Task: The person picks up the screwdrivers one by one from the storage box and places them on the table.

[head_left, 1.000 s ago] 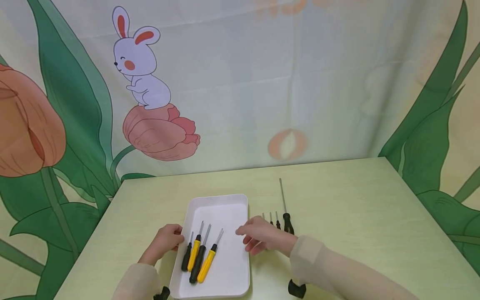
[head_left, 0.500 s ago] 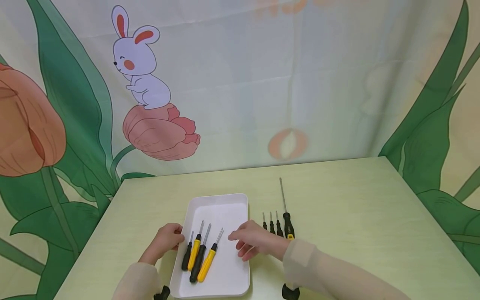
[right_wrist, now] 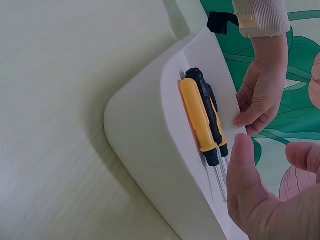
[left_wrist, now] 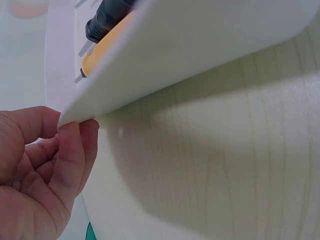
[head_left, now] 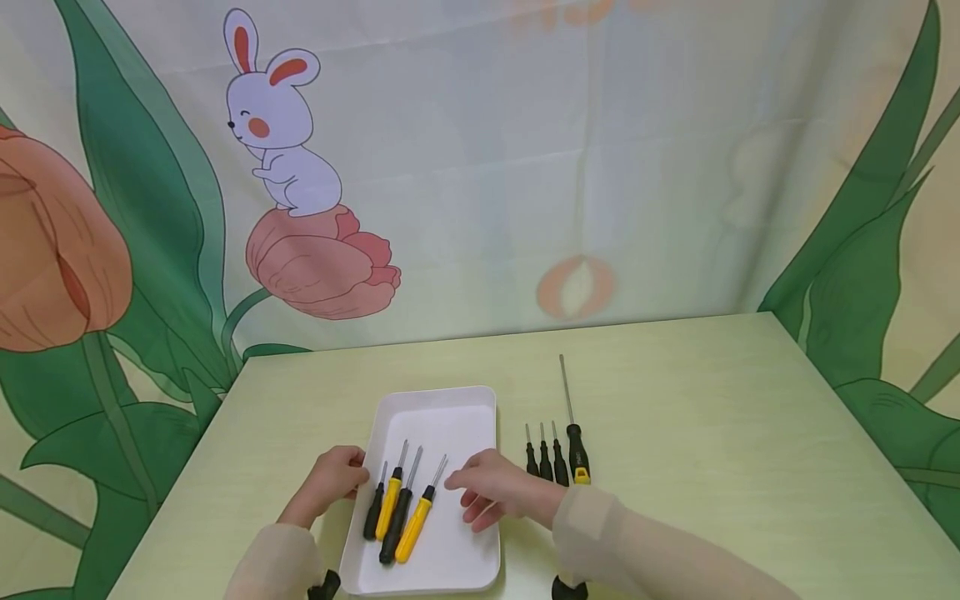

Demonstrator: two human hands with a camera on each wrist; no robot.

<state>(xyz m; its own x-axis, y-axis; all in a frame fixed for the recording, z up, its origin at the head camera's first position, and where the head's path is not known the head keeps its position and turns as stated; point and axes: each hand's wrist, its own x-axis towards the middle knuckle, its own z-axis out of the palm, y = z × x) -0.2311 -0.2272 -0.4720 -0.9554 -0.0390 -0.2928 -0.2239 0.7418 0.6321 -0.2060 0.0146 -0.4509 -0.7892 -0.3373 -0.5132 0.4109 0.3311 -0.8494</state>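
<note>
A white tray (head_left: 438,417) lies on the table with several screwdrivers in its left part. Among them are a small black screwdriver (head_left: 372,518), a larger black screwdriver (head_left: 395,529) and a yellow screwdriver (head_left: 414,530); another yellow one lies between the black ones. My left hand (head_left: 330,483) pinches the tray's left rim between thumb and fingers, as the left wrist view shows at the tray wall (left_wrist: 175,55). Over the tray's right side hovers my right hand (head_left: 498,490); its fingers (right_wrist: 244,175) are relaxed, with nothing held, to the right of the yellow screwdriver.
On the table right of the tray, a long black screwdriver with a yellow band (head_left: 576,452) lies beside several small black screwdrivers (head_left: 559,465). Behind the table (head_left: 690,400) hangs a curtain (head_left: 480,167) printed with a rabbit and tulips.
My right hand has moved left from the tray's right rim, farther over the tray, uncovering the small screwdrivers on the table. The left hand, the tray and its screwdrivers stay in place.
</note>
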